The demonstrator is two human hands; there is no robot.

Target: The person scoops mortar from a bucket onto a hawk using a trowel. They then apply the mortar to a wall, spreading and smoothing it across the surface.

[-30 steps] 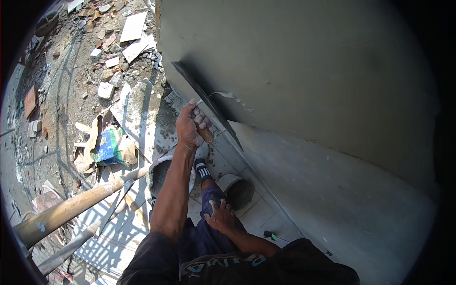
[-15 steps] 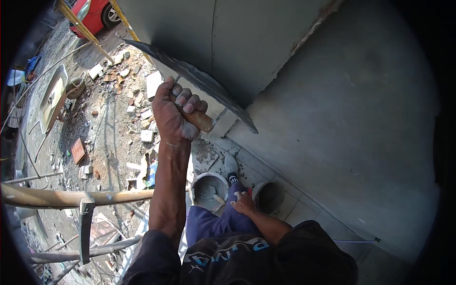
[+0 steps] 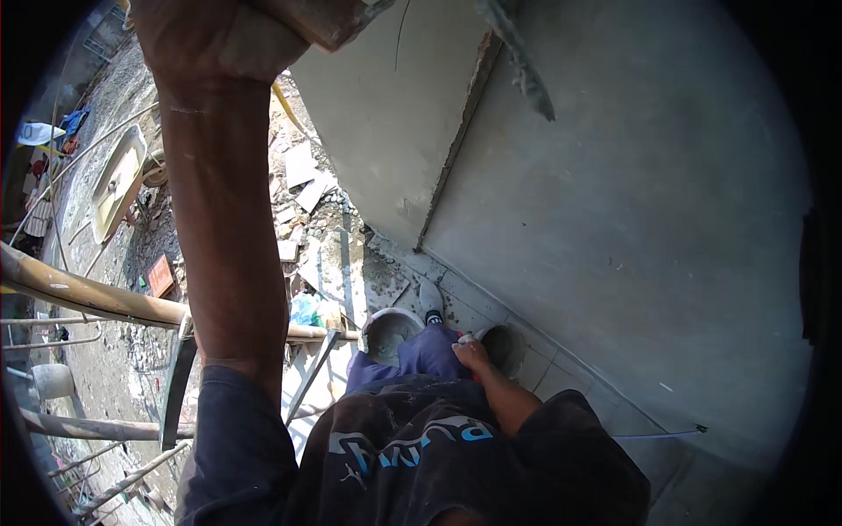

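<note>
My left hand [image 3: 219, 39] is raised at the upper edge, partly cut off, closed round the wooden handle [image 3: 324, 19] of a plastering trowel. Only a grey, mortar-smeared end of its blade [image 3: 524, 74] shows, in front of the grey plastered wall [image 3: 649, 219]. My right hand [image 3: 472, 352] is low beside my thigh, fingers curled, with a bit of red showing next to it; what it holds is hard to make out. Just right of it stands a dark bucket [image 3: 506, 349]. Left of my knee is a round tub [image 3: 392, 335] with grey mix inside.
Bamboo scaffold poles [image 3: 114, 296] cross the left side. Beyond them lie a wheelbarrow [image 3: 121, 184], broken tiles [image 3: 307, 180] and rubble. A plastered wall return [image 3: 386, 131] ends in a rough edge near the middle. The tiled floor [image 3: 539, 373] runs along the wall's foot.
My left hand has moved up with the trowel, so most of the blade has left the view. The right hand has shifted slightly from the knee towards the dark bucket.
</note>
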